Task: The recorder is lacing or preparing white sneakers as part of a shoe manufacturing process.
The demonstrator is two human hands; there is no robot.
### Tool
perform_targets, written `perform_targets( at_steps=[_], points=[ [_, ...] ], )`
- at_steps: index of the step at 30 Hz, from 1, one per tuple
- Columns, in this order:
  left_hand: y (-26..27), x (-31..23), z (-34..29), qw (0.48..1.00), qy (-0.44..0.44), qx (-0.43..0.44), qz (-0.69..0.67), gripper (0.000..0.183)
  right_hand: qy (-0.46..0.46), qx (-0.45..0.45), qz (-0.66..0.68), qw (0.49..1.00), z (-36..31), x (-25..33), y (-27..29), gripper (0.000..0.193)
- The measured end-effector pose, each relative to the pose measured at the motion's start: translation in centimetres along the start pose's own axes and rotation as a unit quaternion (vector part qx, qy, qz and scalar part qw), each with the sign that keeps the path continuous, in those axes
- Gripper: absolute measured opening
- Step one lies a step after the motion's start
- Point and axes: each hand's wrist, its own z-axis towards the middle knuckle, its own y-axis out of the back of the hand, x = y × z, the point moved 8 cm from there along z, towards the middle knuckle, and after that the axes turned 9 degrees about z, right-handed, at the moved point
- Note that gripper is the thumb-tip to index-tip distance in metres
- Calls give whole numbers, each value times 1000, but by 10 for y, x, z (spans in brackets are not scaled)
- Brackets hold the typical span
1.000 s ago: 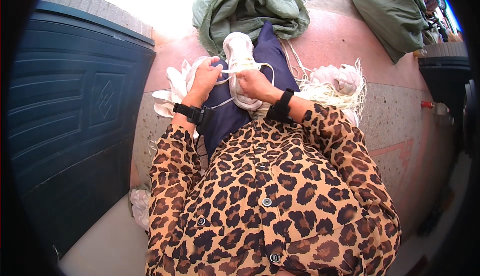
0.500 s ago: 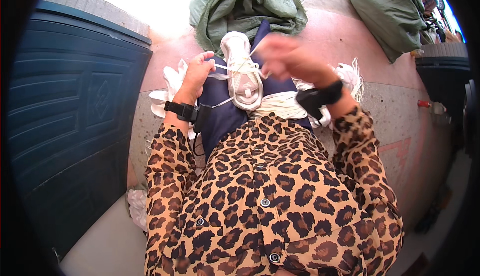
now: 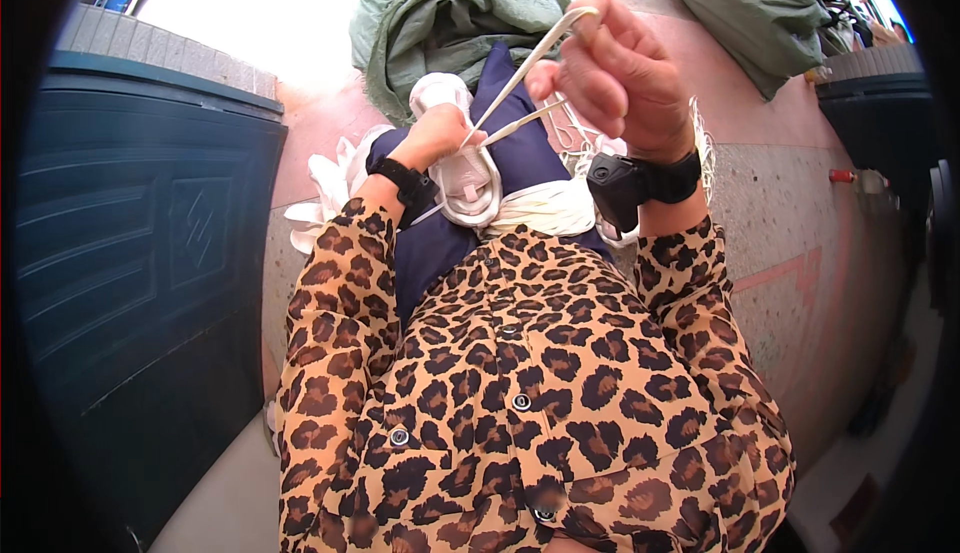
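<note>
A white, pink-panelled sneaker (image 3: 470, 191) is partly covered by the left hand (image 3: 438, 139); its flat cream shoelace (image 3: 526, 70) is pinched there and, higher, by the right hand (image 3: 632, 75).

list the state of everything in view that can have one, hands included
Right hand: held up, fingers closed on the lace
Left hand: on the white shoe, grip partly hidden
Lace: stretched between both hands in two strands
White shoe: upper side up, partly covered
Cream lace bundle: loosely bunched
Nearer green sack: crumpled, slack
Right-hand green sack: bulging
</note>
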Motion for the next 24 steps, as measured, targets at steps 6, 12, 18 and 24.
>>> perform_targets(
  at_steps=[6, 12, 18, 24],
  points=[
    [5, -24, 3, 985, -27, -58, 162, 26, -59, -49, -25, 997, -4, -9, 7, 17],
    [17, -44, -2, 971, -116, -141, 154, 14, -124, -129, -35, 983, 3, -33, 15, 19],
    [7, -49, 3, 967, -162, 71, -185, 11, -133, -138, 34, 981, 18, -36, 2, 15],
    [28, -27, 10, 993, -88, 8, -74, 21, -153, -61, 303, 939, 38, -13, -25, 18]
  ],
)
